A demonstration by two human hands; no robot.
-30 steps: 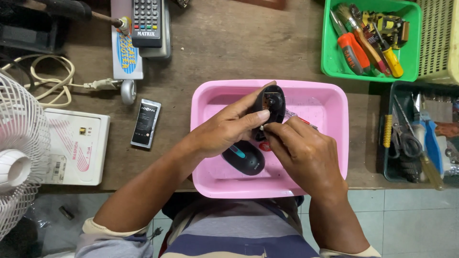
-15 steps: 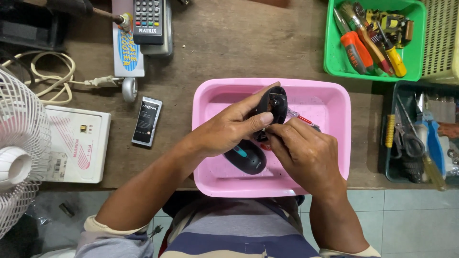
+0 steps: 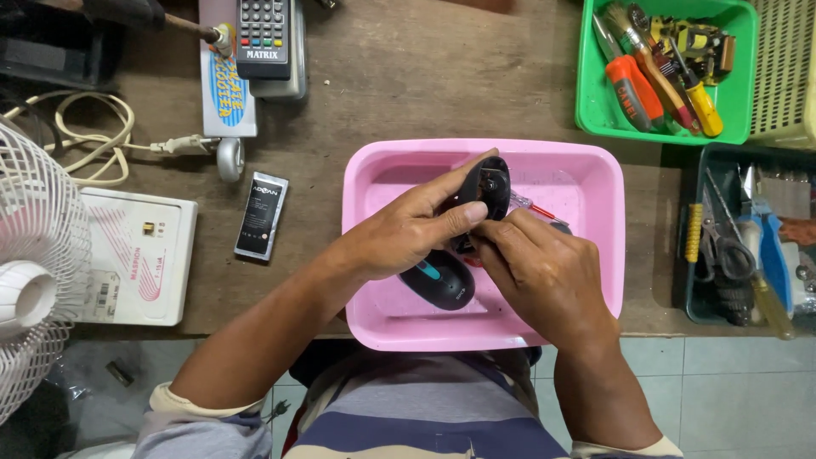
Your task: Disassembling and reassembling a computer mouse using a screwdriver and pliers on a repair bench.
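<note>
Over a pink plastic tray (image 3: pixel 586 170), my left hand (image 3: pixel 408 229) grips a black oval mouse base (image 3: pixel 486 189), tilted up on edge with its inner side showing. My right hand (image 3: pixel 540 272) is closed around a screwdriver with a clear red handle (image 3: pixel 531 206), its tip hidden where the two hands meet at the base. A black mouse top shell with a teal wheel strip (image 3: pixel 438 279) lies in the tray just below my left hand.
A wooden bench (image 3: pixel 408 85) holds a green bin of screwdrivers and brushes (image 3: pixel 663 72) at back right and a dark tray of scissors and tools (image 3: pixel 739 246) at right. A black phone battery (image 3: pixel 262 215), white box (image 3: pixel 136 255), remote (image 3: pixel 263 30), cable (image 3: pixel 76 140) and fan (image 3: pixel 34 272) are at left.
Both hands and the mouse base stay nearly in place over the tray; only small shifts of the fingers and the camera view.
</note>
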